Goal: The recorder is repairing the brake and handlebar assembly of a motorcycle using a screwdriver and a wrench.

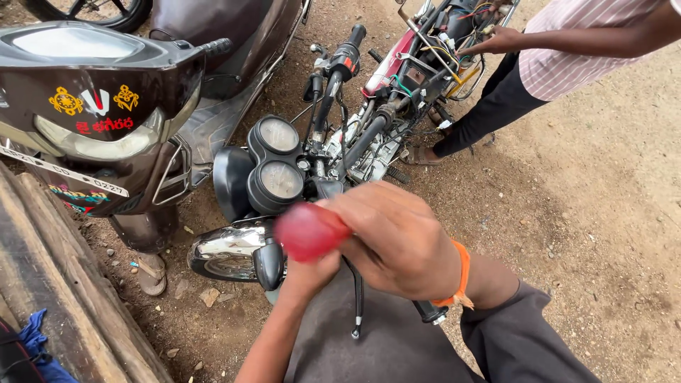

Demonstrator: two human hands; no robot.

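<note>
While the right hand [397, 237] wraps tight around the red handle [308, 230] of a tool and the left hand [308, 273] cups it from below, just behind the motorbike's round dials [273, 167], the tool likely needs turning next.

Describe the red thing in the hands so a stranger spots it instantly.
Start at the stripped motorcycle in the middle, then drop to its twin round gauges. Just below them, the right hand and left hand grip a rounded red handle, the only glossy red item among black parts.
</note>
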